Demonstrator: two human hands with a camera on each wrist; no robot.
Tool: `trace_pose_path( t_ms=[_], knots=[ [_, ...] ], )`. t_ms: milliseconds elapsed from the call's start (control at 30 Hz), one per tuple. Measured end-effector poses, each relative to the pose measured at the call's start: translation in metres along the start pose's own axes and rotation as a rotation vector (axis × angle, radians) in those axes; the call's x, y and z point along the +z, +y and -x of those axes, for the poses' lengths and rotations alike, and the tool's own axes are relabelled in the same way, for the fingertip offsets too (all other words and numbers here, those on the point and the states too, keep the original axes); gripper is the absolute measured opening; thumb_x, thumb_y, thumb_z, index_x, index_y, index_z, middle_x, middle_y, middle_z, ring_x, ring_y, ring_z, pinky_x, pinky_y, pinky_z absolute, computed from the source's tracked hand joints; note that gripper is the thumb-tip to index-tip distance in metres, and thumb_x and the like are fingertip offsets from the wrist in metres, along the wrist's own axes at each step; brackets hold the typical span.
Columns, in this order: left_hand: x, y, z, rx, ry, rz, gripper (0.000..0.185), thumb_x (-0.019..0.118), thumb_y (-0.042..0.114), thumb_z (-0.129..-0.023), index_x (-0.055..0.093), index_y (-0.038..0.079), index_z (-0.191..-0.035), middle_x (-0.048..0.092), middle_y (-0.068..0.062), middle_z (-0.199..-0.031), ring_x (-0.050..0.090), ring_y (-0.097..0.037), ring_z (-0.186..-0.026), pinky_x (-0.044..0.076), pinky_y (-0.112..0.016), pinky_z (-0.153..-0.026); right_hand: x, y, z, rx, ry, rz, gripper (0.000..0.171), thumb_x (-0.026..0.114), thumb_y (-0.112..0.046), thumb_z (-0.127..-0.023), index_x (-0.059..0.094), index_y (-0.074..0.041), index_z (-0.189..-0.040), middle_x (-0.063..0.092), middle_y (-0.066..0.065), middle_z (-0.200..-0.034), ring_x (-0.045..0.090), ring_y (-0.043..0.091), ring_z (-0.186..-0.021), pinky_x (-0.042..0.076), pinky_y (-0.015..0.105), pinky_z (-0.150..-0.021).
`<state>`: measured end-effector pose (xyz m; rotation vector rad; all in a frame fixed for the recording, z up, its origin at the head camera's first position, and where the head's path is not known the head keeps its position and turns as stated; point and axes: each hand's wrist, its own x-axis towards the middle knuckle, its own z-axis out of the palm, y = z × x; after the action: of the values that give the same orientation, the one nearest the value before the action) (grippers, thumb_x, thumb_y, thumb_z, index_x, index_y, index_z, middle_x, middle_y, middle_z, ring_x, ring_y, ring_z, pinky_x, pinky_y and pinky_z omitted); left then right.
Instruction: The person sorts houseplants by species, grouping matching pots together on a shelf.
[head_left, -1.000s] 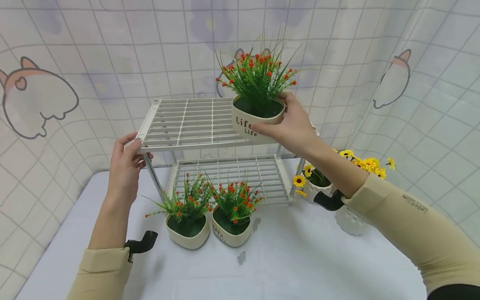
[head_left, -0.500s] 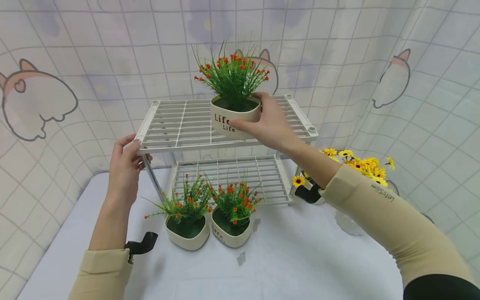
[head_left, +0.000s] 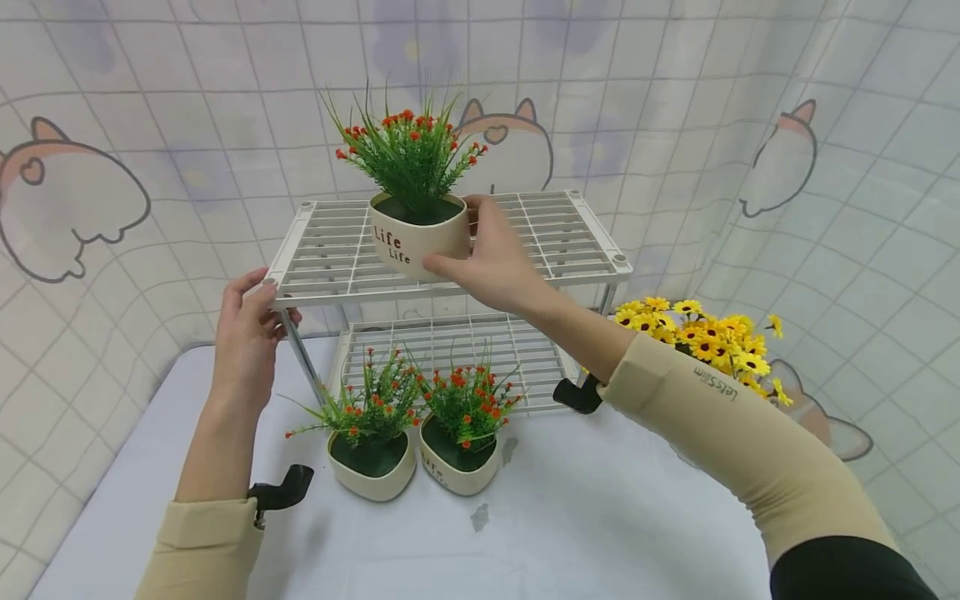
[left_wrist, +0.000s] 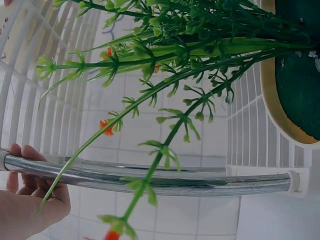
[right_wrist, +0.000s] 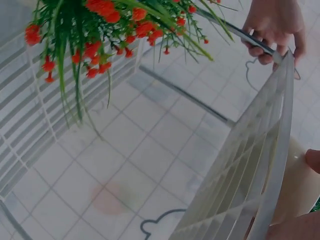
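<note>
My right hand grips a cream pot marked "Life" with green sprigs and red flowers, holding it at the left-middle of the top shelf of a white two-tier wire rack. My left hand grips the rack's front-left corner and its chrome leg. Two matching red-flower pots stand on the table in front of the rack. In the right wrist view the top shelf and the left hand show.
Yellow flowers in a pot stand right of the rack. The lower shelf holds nothing. The white table runs toward me. A tiled cartoon-cat curtain surrounds the table on three sides.
My right hand has carried the "Life" pot leftward along the top shelf, from its right side to left of middle. The left hand has stayed on the rack's corner.
</note>
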<state>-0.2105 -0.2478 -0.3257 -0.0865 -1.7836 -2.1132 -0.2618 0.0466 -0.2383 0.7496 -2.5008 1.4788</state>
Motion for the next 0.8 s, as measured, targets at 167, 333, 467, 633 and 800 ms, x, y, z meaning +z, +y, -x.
trace_pose_path(
  t_ms=[167, 333, 467, 633, 800],
  knots=[
    [-0.001, 0.000, 0.000, 0.007, -0.012, -0.001, 0.038, 0.050, 0.028, -0.108, 0.037, 0.017, -0.142, 0.058, -0.007, -0.119, 0.052, -0.017, -0.089, 0.039, -0.026, -0.083, 0.013, -0.003, -0.007, -0.015, -0.002, -0.001, 0.081, 0.080, -0.022, -0.090, 0.030, 0.000, -0.151, 0.045, 0.014, -0.136, 0.049, 0.024, -0.120, 0.050, 0.035, -0.092],
    [-0.001, -0.001, -0.001, 0.003, -0.007, 0.002, 0.037, 0.050, 0.029, -0.108, 0.038, 0.017, -0.141, 0.059, -0.006, -0.119, 0.052, -0.017, -0.089, 0.039, -0.025, -0.083, 0.022, -0.007, -0.013, -0.014, -0.004, -0.013, 0.083, 0.080, -0.022, -0.090, 0.030, 0.001, -0.152, 0.045, 0.015, -0.136, 0.050, 0.023, -0.119, 0.051, 0.032, -0.090],
    [-0.001, -0.001, -0.002, 0.006, -0.002, -0.003, 0.038, 0.051, 0.029, -0.108, 0.038, 0.017, -0.142, 0.059, -0.006, -0.120, 0.053, -0.016, -0.088, 0.039, -0.025, -0.082, 0.029, -0.009, -0.020, -0.012, 0.006, -0.025, 0.081, 0.081, -0.021, -0.089, 0.032, 0.002, -0.149, 0.046, 0.015, -0.135, 0.053, 0.023, -0.117, 0.052, 0.030, -0.088],
    [-0.002, -0.002, -0.002, 0.018, -0.002, 0.003, 0.039, 0.052, 0.029, -0.107, 0.039, 0.016, -0.141, 0.060, -0.005, -0.119, 0.053, -0.016, -0.087, 0.040, -0.025, -0.081, 0.040, -0.015, -0.031, -0.011, 0.009, -0.020, 0.082, 0.082, -0.020, -0.088, 0.033, 0.003, -0.149, 0.046, 0.016, -0.136, 0.054, 0.023, -0.118, 0.052, 0.027, -0.090],
    [-0.003, -0.003, -0.002, 0.037, -0.018, 0.015, 0.038, 0.052, 0.028, -0.107, 0.040, 0.013, -0.140, 0.058, -0.005, -0.119, 0.052, -0.016, -0.086, 0.042, -0.024, -0.081, 0.054, -0.020, -0.041, -0.004, 0.006, 0.017, 0.081, 0.081, -0.021, -0.088, 0.033, 0.003, -0.149, 0.045, 0.017, -0.139, 0.053, 0.023, -0.121, 0.051, 0.025, -0.090]
  ],
)
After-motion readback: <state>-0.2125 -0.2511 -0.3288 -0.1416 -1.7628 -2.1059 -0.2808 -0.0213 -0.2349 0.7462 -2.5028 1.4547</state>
